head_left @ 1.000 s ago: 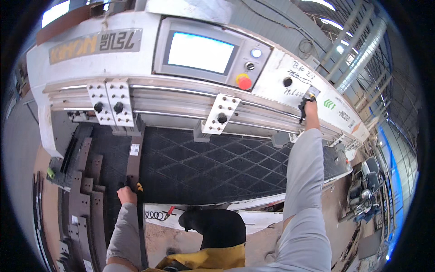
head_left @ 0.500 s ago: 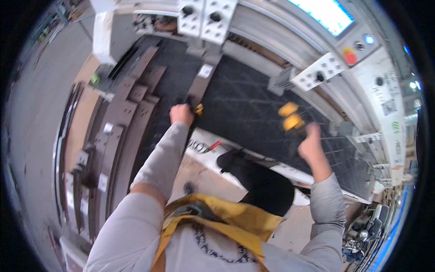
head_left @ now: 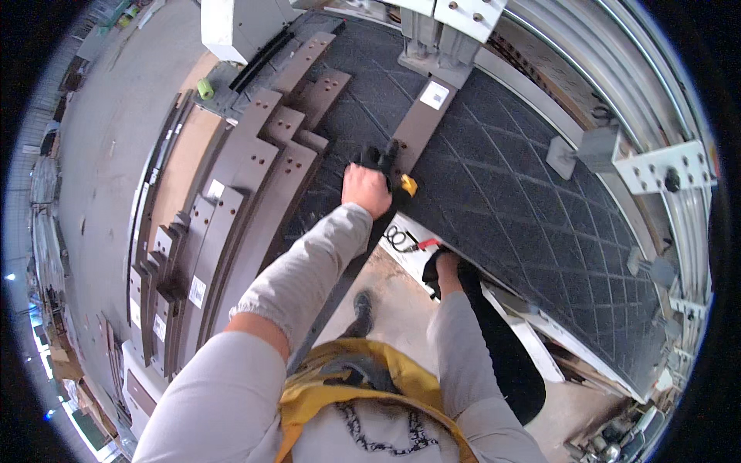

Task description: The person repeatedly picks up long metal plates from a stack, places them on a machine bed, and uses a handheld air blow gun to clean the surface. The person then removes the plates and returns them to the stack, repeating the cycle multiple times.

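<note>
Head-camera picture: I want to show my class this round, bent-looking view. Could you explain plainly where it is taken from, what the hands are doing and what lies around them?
The camera sits on a person's head and looks down, so its wide lens bends straight edges. The grey-sleeved arms belong to the wearer. The left hand, in a black glove, grips a long flat brown metal bar lying on the machine's black diamond-patterned bed. The right hand, also gloved, rests at the bed's near edge; what it holds, if anything, is unclear. To the left lies a stack of similar brown drilled plates. Silver machine rails run along the far side.
</note>
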`<state>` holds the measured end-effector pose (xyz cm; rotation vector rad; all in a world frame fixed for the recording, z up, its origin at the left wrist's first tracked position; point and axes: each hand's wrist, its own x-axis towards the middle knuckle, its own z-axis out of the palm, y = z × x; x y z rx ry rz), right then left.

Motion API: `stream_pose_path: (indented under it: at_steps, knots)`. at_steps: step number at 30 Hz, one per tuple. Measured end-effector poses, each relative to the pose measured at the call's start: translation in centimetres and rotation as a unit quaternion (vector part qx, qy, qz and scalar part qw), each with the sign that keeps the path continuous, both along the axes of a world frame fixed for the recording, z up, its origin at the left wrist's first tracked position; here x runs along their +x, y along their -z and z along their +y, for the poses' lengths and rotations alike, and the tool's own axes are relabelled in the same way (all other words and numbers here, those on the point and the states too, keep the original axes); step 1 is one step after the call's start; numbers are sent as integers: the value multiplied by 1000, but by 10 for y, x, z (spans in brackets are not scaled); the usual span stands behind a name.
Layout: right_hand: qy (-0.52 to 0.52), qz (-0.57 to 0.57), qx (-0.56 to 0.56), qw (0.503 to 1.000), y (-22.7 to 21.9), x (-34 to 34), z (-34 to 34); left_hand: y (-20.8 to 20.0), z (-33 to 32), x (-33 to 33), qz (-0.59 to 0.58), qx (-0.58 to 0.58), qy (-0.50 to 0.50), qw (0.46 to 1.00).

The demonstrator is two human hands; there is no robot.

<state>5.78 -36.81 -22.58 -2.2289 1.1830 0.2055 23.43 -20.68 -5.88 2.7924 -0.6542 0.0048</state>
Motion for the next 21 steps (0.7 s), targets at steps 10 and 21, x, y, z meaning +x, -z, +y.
stream_pose_path:
  at_steps: [10, 21]
  knots:
    - [159, -110, 13, 981, 72, 30, -31, -8, -7, 5, 2, -43, 44, 998]
    - [216, -191, 761, 581, -109, -112, 81, 4, 4, 7, 8, -41, 67, 997]
